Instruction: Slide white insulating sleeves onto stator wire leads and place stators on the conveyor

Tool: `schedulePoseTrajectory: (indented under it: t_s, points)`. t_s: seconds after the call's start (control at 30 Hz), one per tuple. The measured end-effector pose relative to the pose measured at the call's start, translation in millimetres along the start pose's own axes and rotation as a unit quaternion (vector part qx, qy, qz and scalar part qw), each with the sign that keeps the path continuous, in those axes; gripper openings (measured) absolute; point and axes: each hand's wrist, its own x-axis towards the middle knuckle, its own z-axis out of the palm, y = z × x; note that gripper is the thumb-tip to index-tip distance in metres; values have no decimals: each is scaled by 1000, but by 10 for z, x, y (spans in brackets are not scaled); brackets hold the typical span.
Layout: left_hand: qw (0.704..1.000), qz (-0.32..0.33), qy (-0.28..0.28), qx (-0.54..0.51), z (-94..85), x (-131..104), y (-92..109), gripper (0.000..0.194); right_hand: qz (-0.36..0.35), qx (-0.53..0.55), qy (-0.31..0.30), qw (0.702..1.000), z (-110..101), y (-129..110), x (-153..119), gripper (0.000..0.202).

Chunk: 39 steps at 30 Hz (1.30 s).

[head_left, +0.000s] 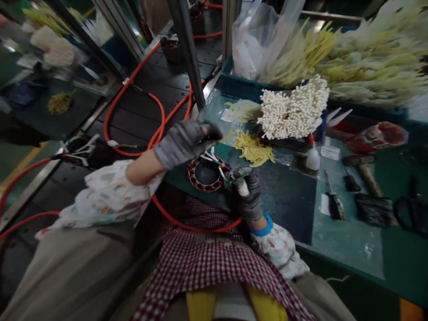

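Observation:
A ring-shaped motor stator [206, 174] with dark windings, red-orange edges and white sleeved leads lies near the table's front edge. My right hand [249, 194], in a grey glove with a white-wrapped finger, is closed at the stator's right side on its thin wires [232, 178], one green. My left hand [187, 142], also gloved and blurred by motion, is above and left of the stator. Its fingers are pinched, and a blurred yellow strip [227, 136] shows at the tips. A pile of similar yellow strips [253, 148] lies just to the right.
Behind are a bundle of white-tipped sticks [294, 107] and a blue bin [239, 87] of yellow sleeves. A small white bottle [313, 158], a hammer [368, 176] and a screwdriver [334, 205] lie rightward. A red cable [197, 228] loops before my lap; a metal post [189, 49] stands behind.

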Motion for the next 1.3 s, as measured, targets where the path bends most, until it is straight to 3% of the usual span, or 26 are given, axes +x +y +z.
schedulePoseTrajectory:
  t_s: [0.13, 0.23, 0.43, 0.7, 0.83, 1.0, 1.2, 1.3]
  points:
    - [998, 61, 15, 28, 54, -805, 123, 30, 15, -17, 36, 999, -10, -38, -8, 33]
    - [992, 103, 1, 77, 219, -1096, 183, 32, 21, -6, 31, 999, -7, -100, -15, 34]
    - [990, 117, -63, 44, 315, -1092, 144, 39, 2, 6, 21, 1000, -12, -171, -31, 29]
    - [988, 130, 29, -73, 546, -1320, 106, 31, 13, -79, -5, 997, -96, -131, -52, 31]
    - [997, 55, 57, -23, 790, -1460, 265, 28, 10, -72, -8, 997, -38, -193, -44, 33]
    - [996, 15, 93, -2, 1039, -1406, 497, 29, -30, -80, -101, 991, -15, -315, 31, 24]
    - [971, 42, 224, -67, 1008, -1362, 586, 25, -67, -267, -253, 927, -115, -596, 257, 12]
    - [952, -69, 267, -134, 915, -1484, 576, 28, -96, -355, -318, 874, -41, -638, 313, 18]
